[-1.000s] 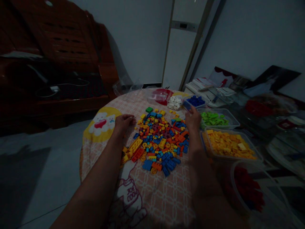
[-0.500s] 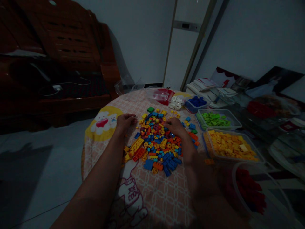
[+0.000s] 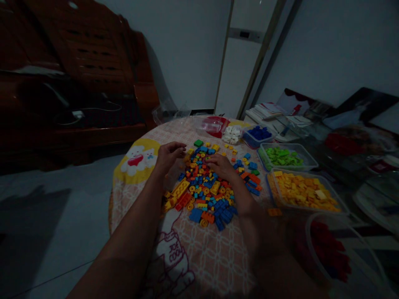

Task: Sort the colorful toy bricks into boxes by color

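A pile of mixed toy building bricks (image 3: 202, 182) in blue, orange, yellow and red lies on the round table. At the pile's far left edge is my left hand (image 3: 168, 158), fingers stretched toward the bricks and apart, with nothing visible in them. My right hand (image 3: 222, 167) reaches over the pile from the right. Its fingers are bent together, tips down at the bricks in the upper middle; whatever they pinch is too small and dark to make out. Close by are a green brick (image 3: 198, 143) and a long yellow brick (image 3: 181, 189).
Along the right stand clear tubs of sorted bricks: blue (image 3: 260, 133), lime green (image 3: 283, 156), yellow (image 3: 304, 191) and red (image 3: 330, 251). White bricks (image 3: 231, 135) sit at the back, beside a red round lid or dish (image 3: 215, 125). A wooden bench (image 3: 102, 83) is at the far left.
My left hand has lifted slightly away and its fingers have spread toward the pile. My right hand has shifted a little left and down over the bricks. The view has turned slightly.
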Demonstrator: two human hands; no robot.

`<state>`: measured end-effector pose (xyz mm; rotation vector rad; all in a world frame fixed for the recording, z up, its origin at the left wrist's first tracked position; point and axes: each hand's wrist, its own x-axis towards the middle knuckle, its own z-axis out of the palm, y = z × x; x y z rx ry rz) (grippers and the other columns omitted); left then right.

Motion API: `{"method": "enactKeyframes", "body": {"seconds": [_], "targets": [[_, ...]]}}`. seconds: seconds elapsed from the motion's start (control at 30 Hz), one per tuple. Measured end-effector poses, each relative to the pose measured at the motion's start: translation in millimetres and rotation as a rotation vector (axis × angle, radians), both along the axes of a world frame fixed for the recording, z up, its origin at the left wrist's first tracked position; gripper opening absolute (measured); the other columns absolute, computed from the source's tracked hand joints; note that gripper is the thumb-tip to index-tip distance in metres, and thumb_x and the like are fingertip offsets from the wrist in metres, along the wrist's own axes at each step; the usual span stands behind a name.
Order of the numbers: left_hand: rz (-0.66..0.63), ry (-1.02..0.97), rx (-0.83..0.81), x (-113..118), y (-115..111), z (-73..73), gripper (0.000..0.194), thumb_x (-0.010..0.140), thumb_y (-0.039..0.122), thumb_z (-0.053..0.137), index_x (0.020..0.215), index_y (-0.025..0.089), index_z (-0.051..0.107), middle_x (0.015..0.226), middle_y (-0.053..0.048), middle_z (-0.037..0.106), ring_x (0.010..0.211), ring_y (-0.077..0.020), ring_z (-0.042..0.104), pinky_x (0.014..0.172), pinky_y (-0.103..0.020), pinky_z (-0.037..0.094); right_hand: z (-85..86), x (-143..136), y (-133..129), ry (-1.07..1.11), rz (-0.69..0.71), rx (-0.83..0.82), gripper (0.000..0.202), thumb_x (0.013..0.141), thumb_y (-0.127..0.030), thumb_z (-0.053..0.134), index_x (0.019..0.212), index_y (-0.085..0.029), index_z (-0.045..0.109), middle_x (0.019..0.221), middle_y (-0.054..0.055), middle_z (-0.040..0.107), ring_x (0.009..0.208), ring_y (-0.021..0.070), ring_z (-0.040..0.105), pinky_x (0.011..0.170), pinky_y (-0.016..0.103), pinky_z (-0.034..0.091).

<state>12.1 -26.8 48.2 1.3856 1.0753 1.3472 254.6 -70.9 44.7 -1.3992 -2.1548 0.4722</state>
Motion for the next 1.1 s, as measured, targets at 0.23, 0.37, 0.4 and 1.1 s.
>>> {"method": "enactKeyframes", "body": {"seconds": [0.23,0.37,0.4,1.1], "targets": [[-0.323,0.223,0.043,20.4,-6.0,-1.3,0.048,0.063,0.044,0.083,0.102,0.016,0.078,0.099,-0.009,0.079,0.092,-0.0277,0.073,0.079,-0.036,0.059,10.4,8.7,0.3,0.361,0.129,-0.060,0.018,0.089,-0.025,0.067,0.093,-0.023,0.084,0.109,0.008,0.077,0.107,0.0223,0.069,0.097,0.036,0.051],[-0.355,0.217,0.046,25.1,-11.4,0.6,0.045,0.063,0.040,0.084,0.101,0.017,0.080,0.092,-0.008,0.079,0.091,-0.0286,0.073,0.079,-0.037,0.059,13.4,4.5,-1.8,0.434,0.191,-0.099,0.018,0.087,-0.028,0.068,0.093,-0.022,0.084,0.107,0.008,0.078,0.104,0.0231,0.070,0.095,0.038,0.052],[-0.351,0.201,0.041,26.4,-13.3,2.5,0.041,0.062,0.039,0.085,0.097,0.018,0.080,0.090,-0.007,0.078,0.090,-0.0287,0.073,0.078,-0.036,0.059,14.6,3.3,-2.8,0.444,0.200,-0.106,0.018,0.087,-0.028,0.067,0.092,-0.023,0.084,0.105,0.007,0.079,0.103,0.0228,0.070,0.095,0.037,0.052],[-0.358,-0.063,-0.238,22.2,-22.7,7.8,0.046,0.057,0.047,0.090,0.088,0.017,0.075,0.071,-0.006,0.073,0.059,-0.0189,0.067,0.056,-0.029,0.054,33.5,-4.2,-12.8,0.460,0.019,-0.097,0.013,0.081,-0.021,0.068,0.082,-0.018,0.080,0.092,0.003,0.078,0.088,0.0184,0.070,0.082,0.029,0.051]]}}
